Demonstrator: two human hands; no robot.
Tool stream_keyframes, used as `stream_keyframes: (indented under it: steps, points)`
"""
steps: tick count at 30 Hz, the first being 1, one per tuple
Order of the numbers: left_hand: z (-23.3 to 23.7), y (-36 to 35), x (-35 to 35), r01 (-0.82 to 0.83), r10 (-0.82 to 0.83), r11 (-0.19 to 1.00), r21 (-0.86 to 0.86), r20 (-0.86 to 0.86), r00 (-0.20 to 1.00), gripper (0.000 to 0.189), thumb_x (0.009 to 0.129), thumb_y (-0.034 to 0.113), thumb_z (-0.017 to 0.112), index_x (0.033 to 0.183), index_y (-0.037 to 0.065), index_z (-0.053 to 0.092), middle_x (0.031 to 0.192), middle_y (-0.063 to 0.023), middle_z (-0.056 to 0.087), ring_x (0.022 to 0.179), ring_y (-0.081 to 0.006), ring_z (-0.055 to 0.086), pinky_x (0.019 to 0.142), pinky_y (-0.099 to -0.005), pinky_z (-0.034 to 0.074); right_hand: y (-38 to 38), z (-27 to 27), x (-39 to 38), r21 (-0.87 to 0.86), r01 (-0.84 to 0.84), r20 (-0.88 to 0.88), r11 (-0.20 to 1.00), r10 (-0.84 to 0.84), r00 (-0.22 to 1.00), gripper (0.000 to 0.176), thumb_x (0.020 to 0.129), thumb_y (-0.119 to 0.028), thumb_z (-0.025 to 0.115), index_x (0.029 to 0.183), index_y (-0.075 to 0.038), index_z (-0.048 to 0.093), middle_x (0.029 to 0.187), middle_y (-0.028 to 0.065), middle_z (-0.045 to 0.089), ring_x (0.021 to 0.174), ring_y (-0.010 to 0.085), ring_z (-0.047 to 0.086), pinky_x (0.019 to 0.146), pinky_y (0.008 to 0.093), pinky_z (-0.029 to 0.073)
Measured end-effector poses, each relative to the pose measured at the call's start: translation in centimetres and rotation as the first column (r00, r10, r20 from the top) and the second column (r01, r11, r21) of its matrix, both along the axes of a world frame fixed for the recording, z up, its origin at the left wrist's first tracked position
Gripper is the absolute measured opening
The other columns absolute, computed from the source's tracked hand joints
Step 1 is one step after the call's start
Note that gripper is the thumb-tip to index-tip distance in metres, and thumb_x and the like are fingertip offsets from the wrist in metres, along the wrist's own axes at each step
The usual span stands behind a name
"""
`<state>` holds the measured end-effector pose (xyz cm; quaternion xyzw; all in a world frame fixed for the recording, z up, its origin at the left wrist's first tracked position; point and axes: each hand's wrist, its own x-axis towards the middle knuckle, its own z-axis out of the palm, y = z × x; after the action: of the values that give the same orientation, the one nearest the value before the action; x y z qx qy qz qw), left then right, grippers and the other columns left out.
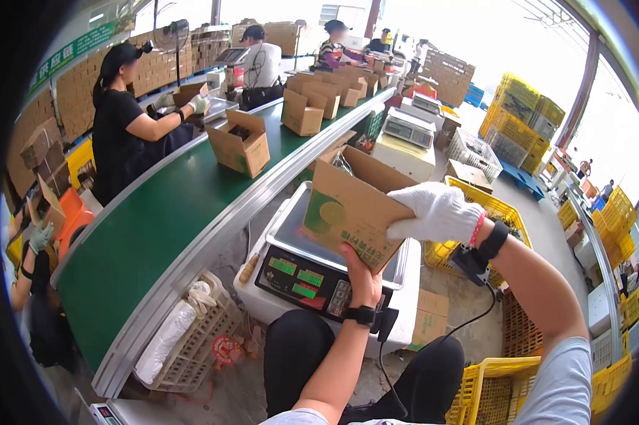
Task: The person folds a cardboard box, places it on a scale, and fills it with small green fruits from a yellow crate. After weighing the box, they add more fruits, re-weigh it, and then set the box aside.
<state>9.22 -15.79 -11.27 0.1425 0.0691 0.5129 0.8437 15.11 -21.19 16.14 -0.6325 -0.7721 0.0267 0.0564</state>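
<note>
An open cardboard box (355,209) with green print is held tilted above the steel pan of a digital scale (305,276). My bare left hand (362,280) grips its lower front edge, fingers partly hidden behind the box. On the right, my right hand (436,212), in a white glove, is closed on the box's upper right edge. Something shiny shows inside the box near its left side; what it is cannot be made out. The scale's displays glow green, and it stands on a white block (397,326) in front of my knees.
A green conveyor belt (149,244) with a metal rail carries several open boxes (240,145). Co-workers (131,120) stand along its far side. A plastic basket (192,333) is at lower left. Yellow crates (489,389) stand at right; another scale (408,129) is ahead.
</note>
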Motion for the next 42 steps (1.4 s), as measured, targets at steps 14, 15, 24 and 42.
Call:
stream_keyframes:
  steps: [14,15,24,42]
  points:
    - [7.4,-7.5,-3.2,0.678,-0.687,0.700,-0.226,0.046,0.725,0.076,0.102,0.059,0.051,0.143,-0.005,0.044,0.141,-0.0214,0.054,0.131,-0.0311,0.056,0.110,-0.0437,0.047,3.4,-3.8,2.5,-0.162,0.063,0.109,0.985,-0.046,0.993,0.050,0.087,-0.043,0.069,0.129,-0.015,0.066,0.105,0.0191,0.072,0.097,0.0355,0.070,0.086,0.0425,0.055]
    - [8.5,-8.4,-3.5,0.710,-0.715,0.697,-0.100,-0.018,0.699,0.070,0.102,0.058,0.049,0.141,0.000,0.047,0.138,-0.0179,0.058,0.127,-0.0296,0.059,0.107,-0.0429,0.049,3.2,-4.3,2.5,-0.099,0.032,0.154,0.995,-0.016,0.988,0.049,0.087,-0.041,0.069,0.127,-0.013,0.067,0.103,0.0194,0.072,0.097,0.0365,0.070,0.086,0.0434,0.055]
    - [8.6,-7.0,-5.3,0.847,-0.601,0.468,0.251,-0.612,0.514,0.052,0.106,0.052,0.047,0.135,0.010,0.058,0.123,-0.0077,0.067,0.107,-0.0205,0.067,0.097,-0.0355,0.050,1.3,-5.8,2.5,0.666,0.248,-0.292,0.704,-0.059,0.955,0.037,0.083,-0.036,0.080,0.109,-0.011,0.070,0.093,0.0118,0.071,0.083,0.0296,0.068,0.077,0.0404,0.053]
    - [4.7,-8.2,-4.5,0.909,-0.461,0.316,0.273,-0.793,0.399,0.054,0.103,0.057,0.052,0.126,0.008,0.057,0.111,-0.0032,0.065,0.098,-0.0129,0.064,0.085,-0.0302,0.051,-43.8,-26.2,17.2,0.053,0.981,-0.637,0.187,-0.750,0.178,0.047,0.105,-0.029,0.058,0.141,0.001,0.053,0.143,0.0153,0.056,0.132,0.0254,0.052,0.113,0.0356,0.038]
